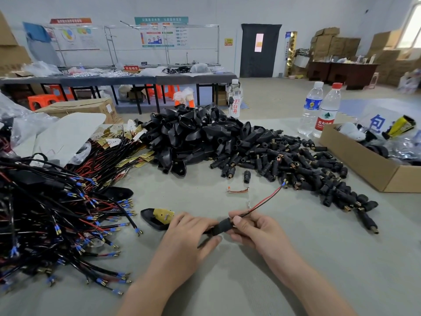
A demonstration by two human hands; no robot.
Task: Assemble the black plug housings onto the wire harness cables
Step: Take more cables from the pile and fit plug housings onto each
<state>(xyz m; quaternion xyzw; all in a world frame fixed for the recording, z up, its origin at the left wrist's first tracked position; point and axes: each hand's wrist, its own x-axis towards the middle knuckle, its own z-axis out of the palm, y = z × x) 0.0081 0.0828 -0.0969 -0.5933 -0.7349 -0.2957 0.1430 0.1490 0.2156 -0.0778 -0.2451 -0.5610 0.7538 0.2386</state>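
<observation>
My left hand (190, 236) grips a black plug housing (224, 226) near the table's front middle. My right hand (250, 229) pinches the red-and-black cable (265, 199) where it leaves the housing. The cable runs up and right to a blue-sleeved terminal (283, 183). A black shell with a yellow circuit board (159, 217) lies just left of my left hand. Small black plug housings (293, 165) are heaped at the right, larger black shells (196, 133) at the centre back. A big tangle of wire harness cables (57, 213) covers the left side.
A cardboard box (364, 165) with mixed parts stands at the right. Two water bottles (321, 110) stand behind the plug heap, a third bottle (234, 99) further left. A loose copper clip (238, 190) lies mid-table. Plastic bags (63, 135) and a carton sit at the back left.
</observation>
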